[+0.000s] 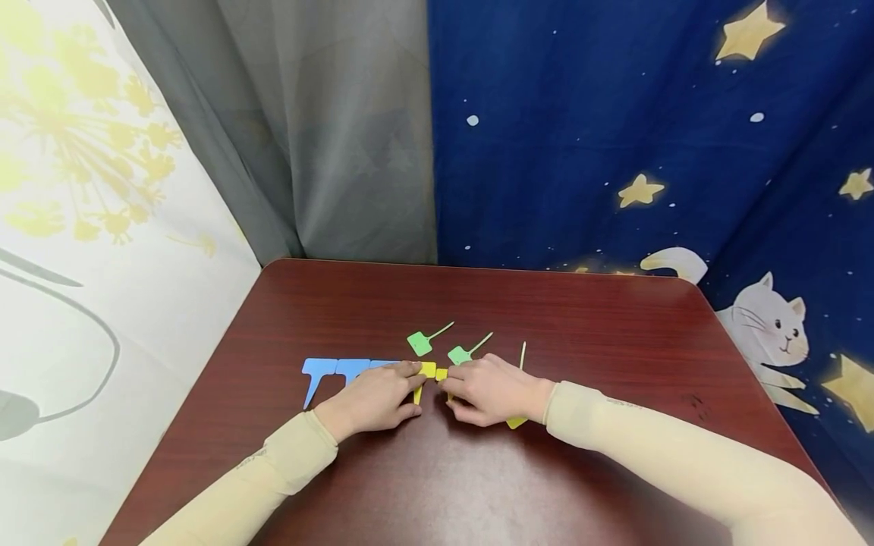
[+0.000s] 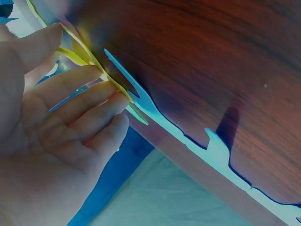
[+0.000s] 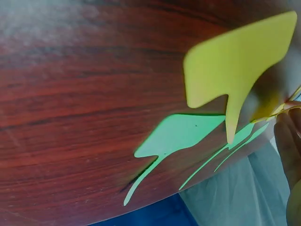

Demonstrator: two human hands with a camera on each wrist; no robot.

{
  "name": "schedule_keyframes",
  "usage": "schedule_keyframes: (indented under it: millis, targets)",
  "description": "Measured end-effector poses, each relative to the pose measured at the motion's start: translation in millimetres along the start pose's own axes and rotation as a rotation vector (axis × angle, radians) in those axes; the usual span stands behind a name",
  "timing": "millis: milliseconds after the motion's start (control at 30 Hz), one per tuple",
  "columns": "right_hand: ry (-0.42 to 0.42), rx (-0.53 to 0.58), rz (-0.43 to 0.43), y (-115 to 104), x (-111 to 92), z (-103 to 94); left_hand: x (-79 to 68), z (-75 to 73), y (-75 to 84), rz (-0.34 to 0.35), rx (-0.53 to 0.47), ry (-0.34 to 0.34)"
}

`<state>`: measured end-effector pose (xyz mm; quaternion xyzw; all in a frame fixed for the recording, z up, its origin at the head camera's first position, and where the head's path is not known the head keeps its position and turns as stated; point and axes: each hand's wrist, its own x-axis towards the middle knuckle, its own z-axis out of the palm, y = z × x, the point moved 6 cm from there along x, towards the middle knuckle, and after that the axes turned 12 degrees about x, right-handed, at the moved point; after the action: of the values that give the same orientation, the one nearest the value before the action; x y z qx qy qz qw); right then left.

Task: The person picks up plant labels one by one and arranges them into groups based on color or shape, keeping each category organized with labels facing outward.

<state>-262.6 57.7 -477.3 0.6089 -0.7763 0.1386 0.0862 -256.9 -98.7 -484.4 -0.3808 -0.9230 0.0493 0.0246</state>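
A row of blue T-shaped plant labels [image 1: 319, 366] lies end to end, its right part hidden by my left hand [image 1: 378, 394]. At its right end is a yellow plant label [image 1: 428, 369], stem toward me. My left hand's fingertips rest on that label, fingers fairly straight in the left wrist view. Just right of it, my right hand [image 1: 492, 389] pinches another yellow plant label [image 1: 441, 374], mostly hidden under curled fingers. A further yellow plant label [image 3: 240, 59] lies by my right wrist.
Two green plant labels [image 1: 419, 343] lie behind my hands, stems pointing away. A third green label [image 3: 178, 136] is partly behind my right hand in the head view. The reddish-brown table [image 1: 546, 485] meets grey and blue curtains [image 1: 580, 152] at its far edge.
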Motion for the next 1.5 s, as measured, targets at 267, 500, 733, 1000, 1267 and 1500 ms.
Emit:
schedule_keyframes:
  millis: [267, 500, 733, 1000, 1267, 1500]
  targets:
    - [0.031, -0.139, -0.092, -15, -8, -4.5, 0.9, 1.0, 0.3, -0.009, 0.011, 0.001]
    - [0.025, -0.141, -0.093, -23, -12, 1.8, 1.1, 2.4, 1.4, -0.006, 0.025, 0.002]
    - [-0.014, -0.125, -0.018, -10, -14, 4.5, 2.4, 2.8, 2.1, -0.005, 0.021, 0.012]
    - [-0.057, -0.118, 0.02, 1, -16, 8.3, 3.6, 4.1, 2.2, -0.007, 0.026, 0.009]
    - [-0.026, -0.069, 0.125, 8, -15, 6.5, 1.0, 2.5, 2.0, -0.028, 0.013, 0.006]
    - [-0.053, -0.067, 0.13, 6, -16, 12.5, -0.8, 4.0, 1.1, -0.033, 0.007, 0.011]
